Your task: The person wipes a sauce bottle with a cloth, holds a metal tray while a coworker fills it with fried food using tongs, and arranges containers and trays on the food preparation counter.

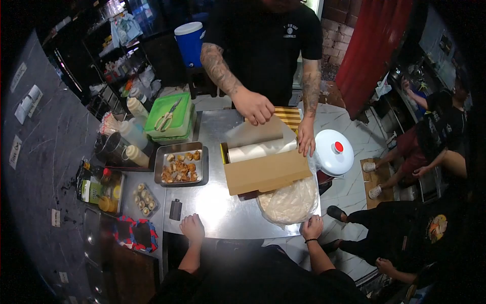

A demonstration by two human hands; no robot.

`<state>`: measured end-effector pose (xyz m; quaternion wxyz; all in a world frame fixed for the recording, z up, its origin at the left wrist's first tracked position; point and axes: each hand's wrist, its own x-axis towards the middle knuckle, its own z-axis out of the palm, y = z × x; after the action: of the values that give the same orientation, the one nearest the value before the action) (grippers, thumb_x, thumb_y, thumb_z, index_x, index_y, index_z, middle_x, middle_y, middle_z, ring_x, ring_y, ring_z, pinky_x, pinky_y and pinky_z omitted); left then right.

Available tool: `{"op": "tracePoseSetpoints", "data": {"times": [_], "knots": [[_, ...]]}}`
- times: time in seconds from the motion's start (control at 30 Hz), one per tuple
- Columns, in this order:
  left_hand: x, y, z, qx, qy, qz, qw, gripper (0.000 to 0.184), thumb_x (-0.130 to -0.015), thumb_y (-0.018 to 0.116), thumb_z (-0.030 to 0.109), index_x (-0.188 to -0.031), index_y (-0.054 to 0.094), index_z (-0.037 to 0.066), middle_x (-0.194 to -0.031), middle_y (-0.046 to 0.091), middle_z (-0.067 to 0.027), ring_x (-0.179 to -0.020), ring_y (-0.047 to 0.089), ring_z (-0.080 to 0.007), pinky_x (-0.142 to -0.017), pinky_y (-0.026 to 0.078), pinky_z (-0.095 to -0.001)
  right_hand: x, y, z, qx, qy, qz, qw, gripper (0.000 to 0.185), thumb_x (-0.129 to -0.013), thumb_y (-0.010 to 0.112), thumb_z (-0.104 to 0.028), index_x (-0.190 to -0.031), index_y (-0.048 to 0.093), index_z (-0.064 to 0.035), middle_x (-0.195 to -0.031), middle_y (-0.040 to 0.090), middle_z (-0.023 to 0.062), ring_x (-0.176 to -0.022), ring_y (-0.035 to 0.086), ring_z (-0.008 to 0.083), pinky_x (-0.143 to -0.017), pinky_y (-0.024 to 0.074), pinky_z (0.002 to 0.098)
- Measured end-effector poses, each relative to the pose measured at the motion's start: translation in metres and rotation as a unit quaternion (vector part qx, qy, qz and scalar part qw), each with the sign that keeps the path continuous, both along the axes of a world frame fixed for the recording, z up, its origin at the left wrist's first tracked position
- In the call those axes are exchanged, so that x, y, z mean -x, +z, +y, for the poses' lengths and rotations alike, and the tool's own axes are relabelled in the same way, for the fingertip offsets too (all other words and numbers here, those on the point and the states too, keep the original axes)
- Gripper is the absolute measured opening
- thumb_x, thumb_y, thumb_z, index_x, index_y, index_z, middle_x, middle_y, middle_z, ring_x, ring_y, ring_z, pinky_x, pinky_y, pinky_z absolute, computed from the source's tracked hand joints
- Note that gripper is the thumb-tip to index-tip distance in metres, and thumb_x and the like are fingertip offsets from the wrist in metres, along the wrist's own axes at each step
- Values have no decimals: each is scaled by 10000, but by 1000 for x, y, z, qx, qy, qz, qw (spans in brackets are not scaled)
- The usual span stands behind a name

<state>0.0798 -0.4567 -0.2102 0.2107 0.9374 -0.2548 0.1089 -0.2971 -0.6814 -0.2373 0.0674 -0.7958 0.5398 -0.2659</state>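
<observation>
My left hand [192, 228] rests at the front edge of the steel table [215, 215], fingers curled in and nothing visible in them. Beside it lies a small dark rectangular object [175, 209]. At the front right corner is my right hand [313, 227], also loosely closed, close to a clear plastic bag [288, 202] of pale contents. Across from me a person's hand [255, 107] lifts a sheet of paper [263, 129] off a white roll [263, 150] in an open cardboard box [268, 175]. That person's other hand [306, 136] is at the box's right end.
A metal tray [204, 175] of browned food pieces and a clear container [145, 200] of small round pieces stand left. Scissors [168, 116] lie on a green-lidded tub [177, 104], near squeeze bottles [135, 156]. A white lidded pot [331, 157] stands right; other people [405, 230] are beyond.
</observation>
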Motion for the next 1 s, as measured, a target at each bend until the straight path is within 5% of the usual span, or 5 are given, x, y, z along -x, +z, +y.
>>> {"op": "tracePoseSetpoints", "data": {"times": [1.0], "knots": [[-1, -2, 2, -3, 5, 19, 1000, 324, -857, 421, 257, -686, 567, 24, -734, 555, -134, -749, 504, -312, -708, 343, -433, 0, 1, 1, 0, -2, -7, 1000, 117, -695, 528, -123, -697, 451, -35, -726, 464, 134, -735, 458, 328, -684, 363, 428]]}}
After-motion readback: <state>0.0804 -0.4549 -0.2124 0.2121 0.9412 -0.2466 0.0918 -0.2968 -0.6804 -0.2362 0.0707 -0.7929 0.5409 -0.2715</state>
